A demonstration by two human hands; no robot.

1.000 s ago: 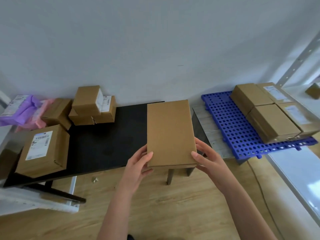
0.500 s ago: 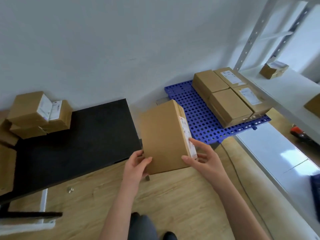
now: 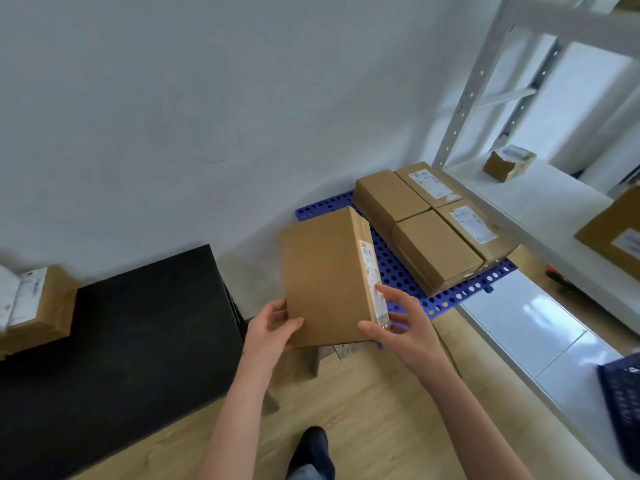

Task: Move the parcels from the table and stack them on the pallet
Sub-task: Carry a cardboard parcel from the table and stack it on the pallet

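Note:
I hold a brown cardboard parcel [image 3: 325,275] in the air with both hands, its labelled side turned right. My left hand [image 3: 268,327] grips its near left corner and my right hand [image 3: 398,323] its near right corner. The parcel hangs over the near left part of the blue perforated pallet [image 3: 398,271]. Several brown parcels [image 3: 433,244] lie side by side on the pallet's right part. One more parcel [image 3: 34,303] sits at the left end of the black table [image 3: 138,323].
A white metal shelf rack [image 3: 519,202] stands to the right, with a small box [image 3: 507,162] and a larger box [image 3: 616,233] on it. A dark blue crate [image 3: 623,403] is at the right edge. Wooden floor lies below, with my foot [image 3: 311,448] on it.
My view and the held parcel have swung right, away from the black table and over the blue pallet. Both hands keep their grip; the parcel has tilted so its labelled side shows.

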